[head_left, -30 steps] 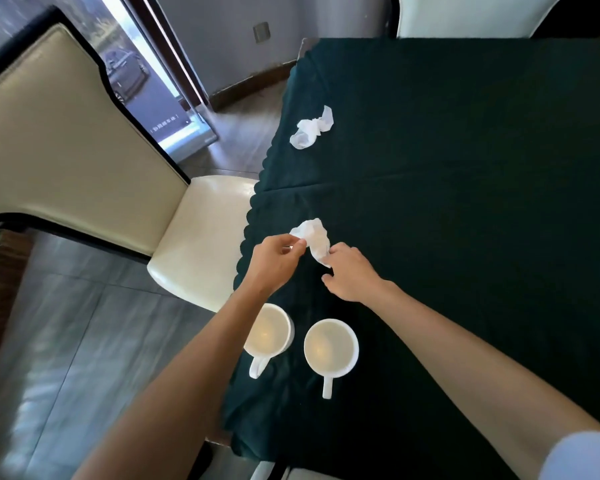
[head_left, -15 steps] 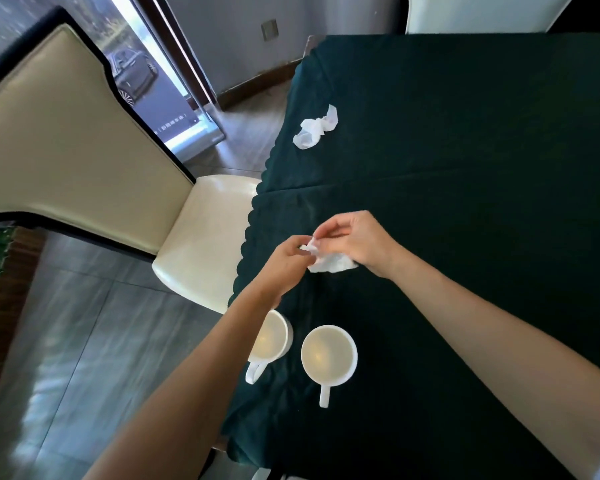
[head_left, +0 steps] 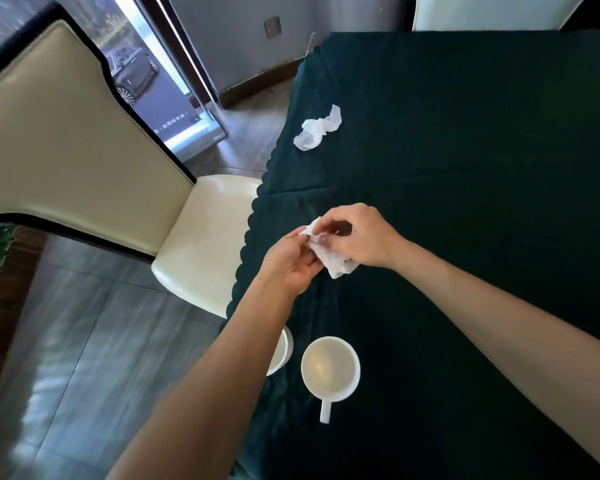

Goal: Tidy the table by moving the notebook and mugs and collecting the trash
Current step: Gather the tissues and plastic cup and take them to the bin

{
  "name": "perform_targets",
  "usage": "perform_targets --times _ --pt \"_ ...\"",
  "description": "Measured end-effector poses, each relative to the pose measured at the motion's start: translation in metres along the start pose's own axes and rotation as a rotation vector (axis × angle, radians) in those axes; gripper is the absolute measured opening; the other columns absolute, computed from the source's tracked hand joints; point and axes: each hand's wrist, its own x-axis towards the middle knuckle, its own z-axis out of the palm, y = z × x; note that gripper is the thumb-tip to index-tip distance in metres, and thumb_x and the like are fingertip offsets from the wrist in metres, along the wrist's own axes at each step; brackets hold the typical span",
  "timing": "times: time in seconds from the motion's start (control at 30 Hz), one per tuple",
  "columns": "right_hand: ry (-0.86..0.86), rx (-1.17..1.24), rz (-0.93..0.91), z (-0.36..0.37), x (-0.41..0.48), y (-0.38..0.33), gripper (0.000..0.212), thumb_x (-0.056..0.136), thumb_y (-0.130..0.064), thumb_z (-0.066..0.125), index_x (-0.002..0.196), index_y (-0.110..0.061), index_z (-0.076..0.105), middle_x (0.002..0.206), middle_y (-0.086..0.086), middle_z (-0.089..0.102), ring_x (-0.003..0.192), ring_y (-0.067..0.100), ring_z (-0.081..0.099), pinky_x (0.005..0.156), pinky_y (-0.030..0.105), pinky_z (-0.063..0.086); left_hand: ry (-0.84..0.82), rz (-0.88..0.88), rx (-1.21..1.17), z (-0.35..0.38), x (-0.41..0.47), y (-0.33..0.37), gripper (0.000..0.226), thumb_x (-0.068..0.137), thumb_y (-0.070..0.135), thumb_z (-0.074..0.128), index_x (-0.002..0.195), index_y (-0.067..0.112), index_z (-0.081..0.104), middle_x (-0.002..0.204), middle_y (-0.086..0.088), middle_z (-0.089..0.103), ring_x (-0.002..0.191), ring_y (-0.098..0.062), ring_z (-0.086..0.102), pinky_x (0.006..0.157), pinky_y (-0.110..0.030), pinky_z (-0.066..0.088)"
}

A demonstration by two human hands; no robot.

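From the head view, the crumpled tissue is now being lifted off the surface and bunched between both hands, left hand and right hand pinching it shut. Collecting is starting; another white wad is lying further off, two mugs sitting nearer.

Left forearm covers most of the near-side mug, handle unseen. Tissue partly buried between the fingers. Desk runs off frame right.
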Motion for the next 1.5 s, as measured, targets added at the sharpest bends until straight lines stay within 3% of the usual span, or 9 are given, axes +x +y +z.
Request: perform_targets --times 0.1,0.23,0.37,0.53,0.73,1.07,1.3,1.43,1.5 --pt "-0.113 -0.114 0.005 -0.008 0.015 0.001 0.011 0.088 -0.030 0.077 0.097 -0.030 0.082 0.093 -0.013 0.076 0.088 -0.001 0.068 0.079 0.017 0.052 -0.064 -0.028 -0.084 0.005 0.002 0.004 0.022 0.105 0.018 0.059 0.100 0.000 0.070 0.090 -0.015 0.079 0.088 -0.029 0.074 0.078 -0.044 0.061" --pt "-0.271 -0.038 0.128 -0.019 0.045 0.005 0.010 0.085 -0.021 0.079 0.091 -0.026 0.085 0.086 -0.010 0.080 0.086 0.004 0.070 0.083 0.022 0.054 -0.016 0.017 -0.025 0.006 0.017 0.010 0.020 0.101 -0.004 0.055 0.100 0.007 0.072 0.096 -0.013 0.076 0.086 -0.028 0.074 0.075 -0.043 0.063" --pt "-0.221 -0.003 0.142 -0.025 0.081 0.011 0.012 0.085 -0.013 0.077 0.093 -0.018 0.084 0.092 -0.002 0.081 0.087 0.014 0.071 0.092 0.033 0.057 0.067 0.081 -0.042 0.008 0.030 0.019 0.024 0.100 -0.011 0.051 0.094 0.004 0.069 0.102 -0.015 0.070 0.085 -0.026 0.071 0.070 -0.038 0.061" --pt "0.042 -0.254 0.150 -0.040 0.140 0.018 0.025 0.087 -0.021 0.071 0.110 -0.024 0.080 0.109 -0.004 0.077 0.106 0.015 0.068 0.099 0.025 0.049 0.114 0.108 -0.040 0.009 0.038 0.028 0.025 0.096 -0.015 0.053 0.085 0.002 0.069 0.087 -0.013 0.070 0.072 -0.022 0.072 0.051 -0.028 0.060" --pt "0.140 -0.387 0.229 -0.042 0.204 0.027 0.043 0.092 -0.024 0.061 0.133 -0.034 0.067 0.153 0.013 0.032 0.139 0.040 0.035 0.116 0.040 0.035 0.135 0.137 -0.065 0.009 0.063 0.044 0.018 0.093 -0.010 0.053 0.099 -0.003 0.069 0.099 -0.014 0.072 0.088 -0.023 0.073 0.073 -0.031 0.061" --pt "0.155 -0.396 0.369 -0.014 0.236 0.039 0.041 0.094 -0.025 0.044 0.130 -0.031 0.062 0.159 0.006 0.033 0.148 0.038 0.021 0.121 0.061 0.013 0.206 0.135 -0.106 -0.002 0.075 0.058 0.012 0.091 -0.011 0.055 0.091 -0.003 0.064 0.090 -0.012 0.075 0.090 -0.023 0.073 0.086 -0.031 0.060" --pt "0.295 -0.341 0.350 -0.007 0.225 0.024 0.036 0.099 -0.022 0.043 0.128 -0.007 0.058 0.134 0.011 0.060 0.134 0.034 0.048 0.116 0.057 0.028 0.227 0.122 -0.083 -0.018 0.069 0.060 0.019 0.093 -0.014 0.052 0.092 -0.003 0.068 0.112 -0.013 0.075 0.102 -0.026 0.072 0.091 -0.034 0.056" --pt "0.379 -0.308 0.285 -0.013 0.205 0.013 0.024 0.097 -0.020 0.049 0.106 -0.006 0.066 0.123 0.013 0.066 0.115 0.035 0.059 0.098 0.043 0.049 0.214 0.117 -0.148 -0.022 0.050 0.062 0.012 0.095 -0.010 0.059 0.102 -0.003 0.066 0.116 -0.014 0.070 0.098 -0.035 0.075 0.092 -0.047 0.062" --pt "0.447 -0.282 0.242 -0.016 0.191 0.006 0.028 0.092 -0.018 0.052 0.088 0.000 0.072 0.096 0.012 0.069 0.089 0.032 0.059 0.082 0.038 0.051 0.202 0.136 -0.167 -0.024 0.038 0.066 0.016 0.095 -0.007 0.064 0.111 -0.004 0.063 0.118 -0.015 0.068 0.095 -0.037 0.075 0.087 -0.050 0.063"
